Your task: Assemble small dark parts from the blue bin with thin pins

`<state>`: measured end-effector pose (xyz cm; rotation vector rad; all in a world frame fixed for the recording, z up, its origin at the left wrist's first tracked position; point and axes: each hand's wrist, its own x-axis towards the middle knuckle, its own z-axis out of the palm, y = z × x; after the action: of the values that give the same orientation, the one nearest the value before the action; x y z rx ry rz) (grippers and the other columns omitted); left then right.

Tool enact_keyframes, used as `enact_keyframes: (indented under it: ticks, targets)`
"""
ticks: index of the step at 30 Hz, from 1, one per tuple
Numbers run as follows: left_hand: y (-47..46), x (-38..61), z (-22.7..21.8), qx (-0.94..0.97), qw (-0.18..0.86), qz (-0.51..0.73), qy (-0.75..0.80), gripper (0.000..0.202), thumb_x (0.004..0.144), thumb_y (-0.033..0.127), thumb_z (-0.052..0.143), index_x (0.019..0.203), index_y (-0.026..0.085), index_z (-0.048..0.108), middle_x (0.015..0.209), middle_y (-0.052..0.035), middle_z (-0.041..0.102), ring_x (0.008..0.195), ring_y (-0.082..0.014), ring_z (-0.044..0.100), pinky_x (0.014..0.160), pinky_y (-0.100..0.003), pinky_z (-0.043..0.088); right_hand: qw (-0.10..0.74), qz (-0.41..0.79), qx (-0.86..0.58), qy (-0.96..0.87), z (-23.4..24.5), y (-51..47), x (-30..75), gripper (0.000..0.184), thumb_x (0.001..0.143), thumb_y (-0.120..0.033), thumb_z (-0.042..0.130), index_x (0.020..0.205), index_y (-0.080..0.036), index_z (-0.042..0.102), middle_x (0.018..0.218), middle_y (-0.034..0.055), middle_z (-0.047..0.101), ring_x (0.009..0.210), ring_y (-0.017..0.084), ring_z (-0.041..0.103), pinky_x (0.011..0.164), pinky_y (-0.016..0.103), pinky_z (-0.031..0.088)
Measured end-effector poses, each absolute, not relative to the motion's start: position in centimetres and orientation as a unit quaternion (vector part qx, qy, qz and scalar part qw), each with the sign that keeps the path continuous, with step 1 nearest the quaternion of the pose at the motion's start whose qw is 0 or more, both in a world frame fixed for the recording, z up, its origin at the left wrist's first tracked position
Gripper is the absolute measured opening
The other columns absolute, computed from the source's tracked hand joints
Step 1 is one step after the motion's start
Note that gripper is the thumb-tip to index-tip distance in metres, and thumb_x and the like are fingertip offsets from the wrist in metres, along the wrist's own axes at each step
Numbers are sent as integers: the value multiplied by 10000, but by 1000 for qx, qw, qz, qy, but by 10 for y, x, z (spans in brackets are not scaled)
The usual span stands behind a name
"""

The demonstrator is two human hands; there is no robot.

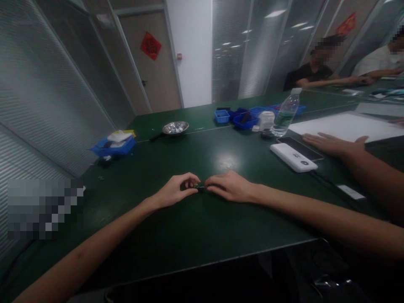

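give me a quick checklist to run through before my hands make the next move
1. Left hand pinching the small item: ok.
2. Right hand fingertips at the item's other side: ok.
3. Item's details and alignment: cannot tell, too small and dark.
4. Neighbour's hand apart from both working hands: ok, it lies by the white sheet.
5. Water bottle capped and away from the working hands: ok.
6. Dark cable at the power bank free of the right forearm: cannot tell, blurred.
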<state>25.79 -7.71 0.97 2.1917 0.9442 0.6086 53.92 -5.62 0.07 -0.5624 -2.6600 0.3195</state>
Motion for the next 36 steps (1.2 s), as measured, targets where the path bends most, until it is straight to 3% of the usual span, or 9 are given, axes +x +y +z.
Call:
enact_keyframes:
  ticks: [8,12,17,21,24,27,29,36]
  targets:
    - [-82,264,6,859,285,231,356,278,976,317,661,1239,226,658,1129,-66,686,950,-196,619,809,-319,493,201,98,-186,-957,1,-56,538,310,1097,-382,466,1249,-191,657,1027,65,749,711,140,666,642,263,439]
    - [-83,265,4,854,295,239,355,388,958,296,686,1335,237,615,1160,-63,679,964,-194,630,819,-318,501,225,119,-209,-944,-1,-54,538,318,1101,-366,449,1306,-190,616,1100,83,746,787,156,692,688,274,475]
    - [-79,261,3,841,293,255,377,488,949,287,693,1418,243,563,1092,-44,678,955,-190,632,822,-318,501,229,108,-244,-936,0,-54,537,308,1093,-370,457,1268,-187,632,1025,74,754,791,174,698,715,293,481]
    - [-75,255,6,843,253,249,403,312,972,331,661,1266,226,678,1071,-61,677,956,-209,628,804,-337,504,238,106,-290,-921,0,-53,538,303,1086,-381,465,1238,-190,645,985,65,751,755,176,681,706,299,465]
    - [-75,253,10,867,216,239,379,200,987,335,646,1130,219,723,1140,-80,682,1075,-236,613,928,-389,495,247,104,-332,-904,-1,-51,539,298,1078,-389,477,1222,-197,653,957,59,747,731,176,664,699,299,450]
    - [-77,254,12,897,192,215,335,217,1011,285,608,1204,242,695,1316,-82,662,1288,-254,542,1097,-458,407,245,107,-371,-889,-2,-49,540,304,1077,-407,475,1200,-204,665,864,42,731,678,168,633,657,285,416]
    - [-74,251,12,908,180,191,327,247,1031,280,569,1254,257,674,1397,-73,637,1367,-254,498,1133,-481,369,244,109,-382,-885,-1,-49,541,298,1075,-408,480,1190,-209,670,847,37,726,678,165,627,655,279,407]
    - [-23,161,3,860,103,183,465,379,1018,453,528,1303,246,666,1365,-73,666,1296,-275,568,1111,-469,420,228,110,-390,-885,0,-50,542,301,1072,-417,482,1197,-219,671,861,37,728,676,161,619,652,279,404]
